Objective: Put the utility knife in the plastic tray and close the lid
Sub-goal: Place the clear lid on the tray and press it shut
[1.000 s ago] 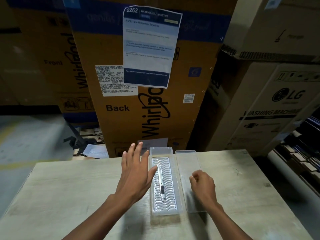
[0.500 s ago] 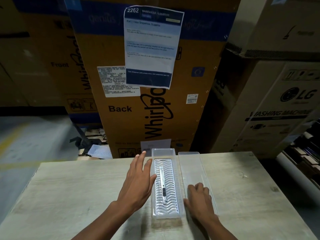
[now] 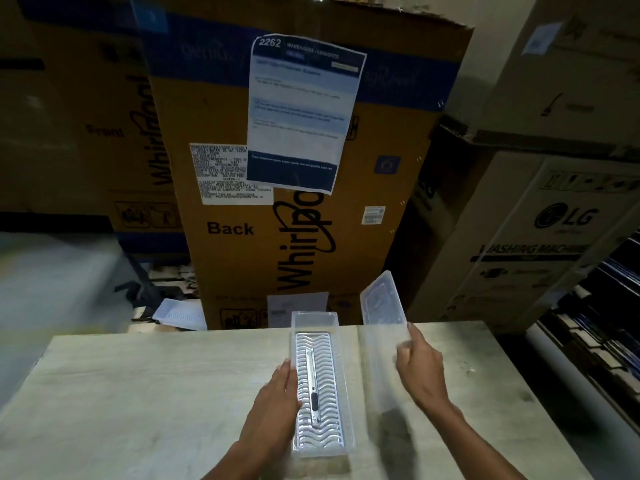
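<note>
Utility knife (image 3: 312, 389) lay in plastic tray (image 3: 343, 368), lower centre. Left hand (image 3: 273, 407) flat against tray side; right hand (image 3: 417, 370) pinched raised lid (image 3: 382, 306) (blurred). Closing remained.

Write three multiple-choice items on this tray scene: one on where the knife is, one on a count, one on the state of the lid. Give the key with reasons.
1. Where is the utility knife?
A. Lying inside the plastic tray
B. On the table beside the tray
C. In the right hand

2. How many hands touch the lid?
A. None
B. One
C. Two

3. What state is the lid in?
A. Closed on the tray
B. Lying flat on the table
C. Lifted off the table and tilted

Key:
1 A, the knife lies lengthwise on the tray's ribbed floor.
2 B, only the right hand holds it; the left hand rests against the tray's left side.
3 C, the lid is raised to the right of the open tray, its far end above the table edge.
</note>
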### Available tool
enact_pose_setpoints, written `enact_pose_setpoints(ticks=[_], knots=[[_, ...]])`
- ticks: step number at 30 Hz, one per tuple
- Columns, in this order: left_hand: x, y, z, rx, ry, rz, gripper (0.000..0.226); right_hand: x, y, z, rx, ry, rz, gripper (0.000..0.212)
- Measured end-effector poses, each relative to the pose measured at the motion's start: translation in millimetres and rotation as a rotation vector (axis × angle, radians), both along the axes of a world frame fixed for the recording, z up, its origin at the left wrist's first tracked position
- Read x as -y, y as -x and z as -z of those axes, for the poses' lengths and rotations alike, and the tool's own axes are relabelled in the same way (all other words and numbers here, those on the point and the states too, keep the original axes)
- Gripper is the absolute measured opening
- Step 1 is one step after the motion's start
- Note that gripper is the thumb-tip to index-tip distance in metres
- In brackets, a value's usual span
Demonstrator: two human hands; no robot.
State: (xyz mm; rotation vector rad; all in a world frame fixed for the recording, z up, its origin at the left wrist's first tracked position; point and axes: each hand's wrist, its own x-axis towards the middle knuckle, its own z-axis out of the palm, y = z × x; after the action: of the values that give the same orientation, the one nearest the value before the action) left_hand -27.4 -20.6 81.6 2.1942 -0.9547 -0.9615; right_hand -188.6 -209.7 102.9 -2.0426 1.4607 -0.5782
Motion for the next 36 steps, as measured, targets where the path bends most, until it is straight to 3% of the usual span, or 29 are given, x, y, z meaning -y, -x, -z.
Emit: enact_pose_setpoints(ticks=[4, 8, 10, 13, 17, 20, 25, 29, 33, 36], knots=[[-2.5, -2.6, 11.7, 0.032, 0.039, 0.090, 0.060, 8.2, -20.8, -17.0, 0.440, -0.469, 0.120, 0.034], [-5.8, -12.0, 26.2, 0.111, 0.007, 0.140, 0.061, -9.7, -49.5, -11.5, 0.502, -0.692, 0.130, 0.036], [-5.9, -15.9, 33.9, 0.285, -0.099, 0.288, 0.072, -20.7, -58.0, -4.9, 0.492, -0.714, 0.126, 0.038], [-5.4, -21.3, 39.1, 0.360, -0.161, 0.387, 0.078, -36.9, -61.3, 1.6, 0.424, -0.702, 0.118, 0.039], [-8.4, -22.8, 36.6, 0.292, -0.075, 0.347, 0.070, -51.6, -53.6, 9.8, 0.347, -0.650, 0.118, 0.039], [-2.1, -19.1, 32.2, 0.134, 0.013, 0.174, 0.054, -57.6, -46.4, 14.2, 0.320, -0.636, 0.120, 0.039], [13.0, -16.3, 36.1, -0.004, -0.023, -0.034, 0.054, -64.6, -41.2, 14.7, 0.305, -0.625, 0.132, 0.039], [20.0, -22.9, 51.9, 0.032, -0.045, -0.038, 0.018, -67.9, -37.1, 18.5, 0.268, -0.630, 0.119, 0.042], [18.9, -11.5, 34.9, 0.020, 0.017, -0.089, 0.047, -71.2, -33.3, 29.1, 0.208, -0.615, 0.068, 0.043], [17.4, -10.8, 34.7, 0.026, 0.027, -0.102, 0.054, -74.7, -27.8, 27.4, 0.134, -0.600, 0.000, 0.047]])
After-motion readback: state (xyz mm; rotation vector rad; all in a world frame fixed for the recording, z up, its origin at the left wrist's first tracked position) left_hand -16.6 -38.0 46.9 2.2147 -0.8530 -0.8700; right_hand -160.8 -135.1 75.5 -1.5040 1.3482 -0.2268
